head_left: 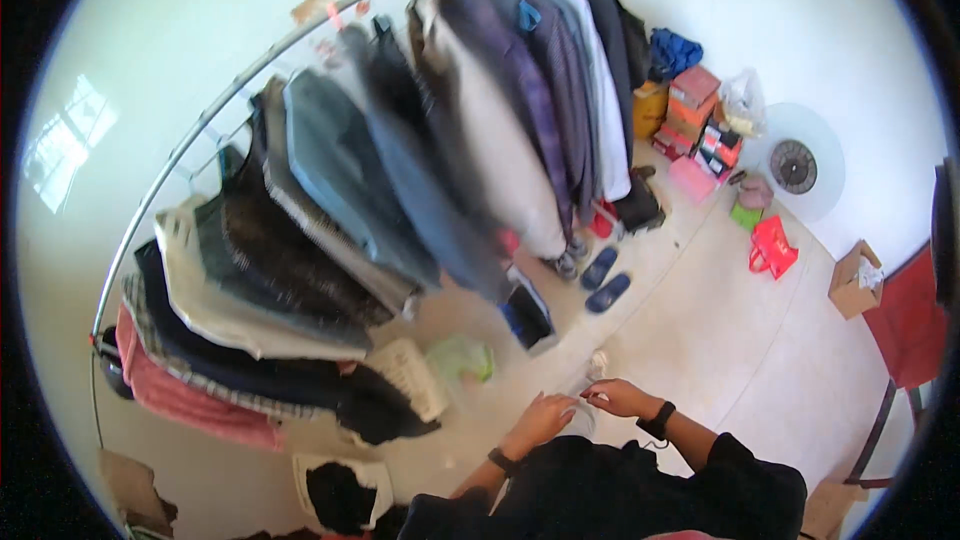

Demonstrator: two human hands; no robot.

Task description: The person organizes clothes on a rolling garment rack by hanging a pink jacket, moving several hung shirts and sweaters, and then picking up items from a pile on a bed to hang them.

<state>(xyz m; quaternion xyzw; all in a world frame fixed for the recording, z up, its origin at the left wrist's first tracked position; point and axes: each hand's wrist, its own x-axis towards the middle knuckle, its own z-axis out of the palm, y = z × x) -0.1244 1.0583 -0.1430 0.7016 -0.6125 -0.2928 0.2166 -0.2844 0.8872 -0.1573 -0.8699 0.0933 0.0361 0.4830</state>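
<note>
My left hand [546,419] and my right hand [622,398] come together in front of my body, fingertips nearly touching. The fingers of both hands are curled and drawn together; anything between them is too small to make out. A dark band [503,461] circles my left wrist and a black watch [657,421] my right. Ahead and to the left, a long metal rail [215,112] carries many hanging clothes, among them a beige garment [497,140], a grey-blue jacket [345,175] and a pink fluffy garment [190,387]. Neither hand touches them.
Navy slippers [607,293] and an open dark box [527,312] lie on the floor ahead. Stacked shoe boxes [692,105], a red bag [773,247] and a cardboard box [850,285] line the right wall. A white container [383,490] with black cloth stands at lower left.
</note>
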